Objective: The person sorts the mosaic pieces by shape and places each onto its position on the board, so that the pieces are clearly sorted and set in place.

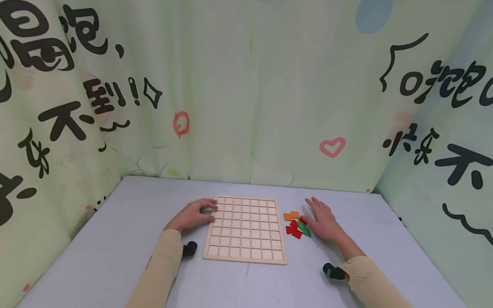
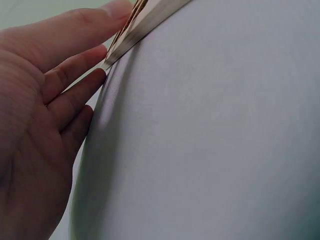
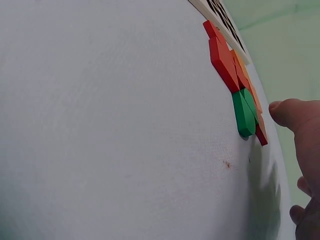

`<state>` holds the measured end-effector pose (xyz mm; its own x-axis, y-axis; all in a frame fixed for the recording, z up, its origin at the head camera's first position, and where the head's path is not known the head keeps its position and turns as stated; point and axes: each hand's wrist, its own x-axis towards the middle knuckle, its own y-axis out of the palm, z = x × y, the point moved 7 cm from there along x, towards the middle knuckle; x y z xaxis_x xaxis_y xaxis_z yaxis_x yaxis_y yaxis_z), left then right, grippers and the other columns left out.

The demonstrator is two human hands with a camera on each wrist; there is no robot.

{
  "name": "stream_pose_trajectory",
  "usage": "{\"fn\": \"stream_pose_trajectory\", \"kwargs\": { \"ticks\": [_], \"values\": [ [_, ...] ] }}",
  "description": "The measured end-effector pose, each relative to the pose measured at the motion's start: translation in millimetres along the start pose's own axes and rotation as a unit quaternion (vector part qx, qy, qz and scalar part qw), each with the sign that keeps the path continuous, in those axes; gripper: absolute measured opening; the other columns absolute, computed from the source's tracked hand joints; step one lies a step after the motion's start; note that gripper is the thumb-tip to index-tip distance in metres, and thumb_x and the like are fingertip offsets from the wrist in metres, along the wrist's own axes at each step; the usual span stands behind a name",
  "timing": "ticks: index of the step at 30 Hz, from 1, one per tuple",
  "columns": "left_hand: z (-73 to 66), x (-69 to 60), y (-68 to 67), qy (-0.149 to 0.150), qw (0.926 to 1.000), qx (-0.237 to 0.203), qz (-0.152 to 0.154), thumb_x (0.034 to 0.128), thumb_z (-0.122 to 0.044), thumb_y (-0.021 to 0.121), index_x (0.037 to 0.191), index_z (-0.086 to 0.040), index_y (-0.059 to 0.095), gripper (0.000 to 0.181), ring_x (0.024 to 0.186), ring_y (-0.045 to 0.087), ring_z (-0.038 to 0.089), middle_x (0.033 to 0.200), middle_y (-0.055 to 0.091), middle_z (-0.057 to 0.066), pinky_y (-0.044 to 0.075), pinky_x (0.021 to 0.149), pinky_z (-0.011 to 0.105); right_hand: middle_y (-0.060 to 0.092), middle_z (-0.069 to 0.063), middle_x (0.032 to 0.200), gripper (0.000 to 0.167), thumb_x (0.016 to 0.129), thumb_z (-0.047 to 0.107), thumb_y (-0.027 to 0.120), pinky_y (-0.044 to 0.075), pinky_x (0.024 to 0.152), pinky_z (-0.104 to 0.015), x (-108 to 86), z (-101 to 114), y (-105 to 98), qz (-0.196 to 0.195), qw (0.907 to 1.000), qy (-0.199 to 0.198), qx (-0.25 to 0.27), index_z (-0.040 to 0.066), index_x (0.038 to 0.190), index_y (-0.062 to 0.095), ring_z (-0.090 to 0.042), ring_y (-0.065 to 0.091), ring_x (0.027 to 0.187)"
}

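A pale wooden grid board (image 1: 246, 229) with square cells lies flat on the table. My left hand (image 1: 194, 214) rests at its left edge, the thumb and fingertips touching the rim. In the left wrist view the fingers of that hand (image 2: 55, 85) are fairly straight beside the board's corner (image 2: 135, 37). To the right of the board lies a small group of tiles: orange tiles (image 1: 288, 217), several red tiles (image 1: 296, 233) and green leaf-shaped tiles (image 1: 306, 232). Over their right side hovers my right hand (image 1: 323, 220), fingers spread, holding nothing visible. Its thumb (image 3: 287, 112) is near the tiles.
The white table (image 1: 127, 239) is enclosed by a pale green printed curtain (image 1: 250, 94) at the back and sides. A black wrist device (image 1: 334, 271) sits under the right sleeve, and another (image 1: 189, 249) at the left wrist.
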<state>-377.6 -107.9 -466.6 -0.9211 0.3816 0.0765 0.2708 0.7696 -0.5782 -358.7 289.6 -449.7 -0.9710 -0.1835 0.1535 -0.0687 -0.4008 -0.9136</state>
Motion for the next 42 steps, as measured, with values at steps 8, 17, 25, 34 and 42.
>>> {"fn": "stream_pose_trajectory", "kwargs": {
  "ticks": [8, 17, 25, 34, 42],
  "values": [
    [0.1, -2.1, 1.8, -0.008, 0.9998, 0.015, 0.009, 0.0831, -0.018, 0.078, 0.113, -0.012, 0.071, 0.031, 0.14, 0.036, 0.029, 0.143, 0.052, 0.002, 0.028, 0.116, 0.047, 0.035, -0.029, 0.148, 0.063, 0.093, 0.019, 0.065, 0.031, 0.107, -0.066, -4.0, 2.1, -1.3, 0.006, 0.9994, -0.016, 0.03, -0.001, 0.146, 0.038, -0.047, 0.029, 0.137],
    [1.2, -1.1, -0.2, -0.005, 0.9997, 0.021, 0.014, 0.0827, -0.02, 0.079, 0.11, -0.014, 0.072, 0.029, 0.14, 0.036, 0.03, 0.143, 0.052, 0.003, 0.029, 0.115, 0.049, 0.051, -0.023, 0.137, 0.051, 0.089, 0.015, 0.07, 0.039, 0.104, -0.061, -8.1, -5.2, 1.2, 0.004, 0.9985, -0.035, 0.042, 0.0, 0.135, 0.052, -0.042, 0.043, 0.129],
    [-0.3, 0.1, -0.6, 0.003, 0.9992, 0.036, 0.016, 0.0825, -0.021, 0.079, 0.108, -0.014, 0.071, 0.027, 0.139, 0.038, 0.031, 0.141, 0.053, 0.005, 0.03, 0.115, 0.048, 0.061, -0.018, 0.121, 0.036, 0.089, 0.012, 0.071, 0.048, 0.097, -0.056, -10.5, -2.9, -1.7, -0.001, 0.9977, -0.036, 0.058, 0.001, 0.122, 0.062, -0.039, 0.054, 0.117],
    [-2.2, -0.1, -1.6, 0.002, 0.9991, 0.04, 0.015, 0.0827, -0.02, 0.079, 0.108, -0.013, 0.071, 0.028, 0.139, 0.038, 0.03, 0.142, 0.053, 0.005, 0.031, 0.115, 0.046, 0.066, -0.013, 0.111, 0.027, 0.088, 0.006, 0.069, 0.053, 0.09, -0.051, -12.1, -0.2, -3.6, 0.0, 0.9973, -0.052, 0.051, 0.003, 0.115, 0.068, -0.032, 0.06, 0.104],
    [-0.7, 0.6, -0.4, 0.008, 0.9992, 0.037, 0.016, 0.0827, -0.02, 0.079, 0.106, -0.012, 0.071, 0.026, 0.138, 0.039, 0.03, 0.141, 0.053, 0.006, 0.031, 0.115, 0.047, 0.067, -0.012, 0.11, 0.027, 0.088, 0.003, 0.07, 0.054, 0.089, -0.049, -10.1, -3.6, -2.0, 0.006, 0.9972, -0.06, 0.044, 0.004, 0.115, 0.069, -0.03, 0.061, 0.102]
  ]
}}
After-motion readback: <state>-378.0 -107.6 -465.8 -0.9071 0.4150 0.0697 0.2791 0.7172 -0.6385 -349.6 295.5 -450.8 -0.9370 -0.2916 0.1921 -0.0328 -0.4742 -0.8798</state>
